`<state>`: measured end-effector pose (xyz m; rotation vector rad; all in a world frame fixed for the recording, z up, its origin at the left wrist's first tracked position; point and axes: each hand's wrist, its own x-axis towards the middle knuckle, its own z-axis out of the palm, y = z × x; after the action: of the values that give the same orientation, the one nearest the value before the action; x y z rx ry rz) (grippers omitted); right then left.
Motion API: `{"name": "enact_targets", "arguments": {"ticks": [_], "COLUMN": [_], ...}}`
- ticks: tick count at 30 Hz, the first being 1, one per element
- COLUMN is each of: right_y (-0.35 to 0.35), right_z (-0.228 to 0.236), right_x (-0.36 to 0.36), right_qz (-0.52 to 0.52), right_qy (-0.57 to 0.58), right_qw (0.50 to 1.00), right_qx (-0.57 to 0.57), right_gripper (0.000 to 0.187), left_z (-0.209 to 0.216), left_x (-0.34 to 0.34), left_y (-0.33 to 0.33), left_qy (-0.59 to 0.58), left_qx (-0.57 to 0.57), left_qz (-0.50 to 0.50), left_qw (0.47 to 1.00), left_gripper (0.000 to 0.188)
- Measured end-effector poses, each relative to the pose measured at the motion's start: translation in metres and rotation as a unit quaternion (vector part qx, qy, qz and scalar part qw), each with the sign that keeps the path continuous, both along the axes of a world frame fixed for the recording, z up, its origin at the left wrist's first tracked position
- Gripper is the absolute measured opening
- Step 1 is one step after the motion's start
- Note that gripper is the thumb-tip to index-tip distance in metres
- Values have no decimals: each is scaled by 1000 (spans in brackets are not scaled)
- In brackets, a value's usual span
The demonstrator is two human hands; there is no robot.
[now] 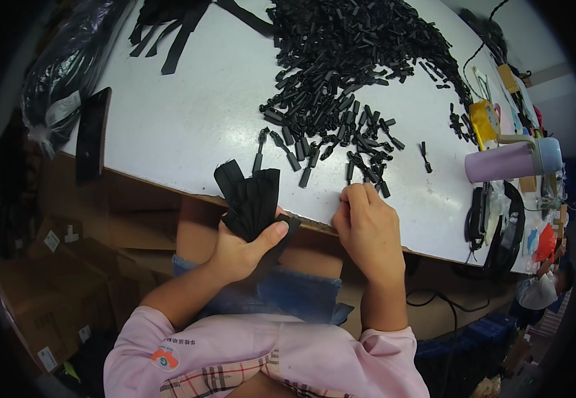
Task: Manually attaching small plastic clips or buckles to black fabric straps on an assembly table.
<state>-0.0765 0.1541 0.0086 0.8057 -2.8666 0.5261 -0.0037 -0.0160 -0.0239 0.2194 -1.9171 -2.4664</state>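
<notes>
My left hand [245, 249] is closed around a bunch of black fabric strips [251, 199] at the table's near edge, the thumb pressed across them. The strips fan upward from the grip, and a loose end hangs below the hand. My right hand [371, 225] rests low over the table edge with its fingers pinched together. Its fingertips meet a small cluster of black zipper sliders with pull tabs [367, 166]; what lies between them is hidden. Beyond both hands spreads a large heap of similar zipper sliders [341, 73], thinning out toward me.
More black strips [180, 40] lie at the far left, near a dark flat bar [93, 132] and a clear plastic bag [69, 66]. To the right are a lilac bottle [504, 162], a yellow tape measure [484, 119] and a black pouch [504, 229]. Cardboard boxes [69, 298] stand below left.
</notes>
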Motion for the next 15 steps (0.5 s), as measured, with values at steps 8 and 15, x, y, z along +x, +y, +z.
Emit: {"name": "enact_targets", "arguments": {"ticks": [8, 15], "right_y": [-16, -21], "right_z": [-2, -12], "right_x": [26, 30], "right_qz": [-11, 73], "right_qy": [-384, -235], "right_qw": [726, 876], "right_qx": [-570, -416], "right_gripper": [8, 9], "left_z": [-5, -6], "left_x": [1, 0], "left_y": [4, 6], "left_qy": [2, 39], "left_qx": [-17, -3], "left_qz": [-32, -26], "left_qw": [999, 999], "left_gripper": [13, 11]}}
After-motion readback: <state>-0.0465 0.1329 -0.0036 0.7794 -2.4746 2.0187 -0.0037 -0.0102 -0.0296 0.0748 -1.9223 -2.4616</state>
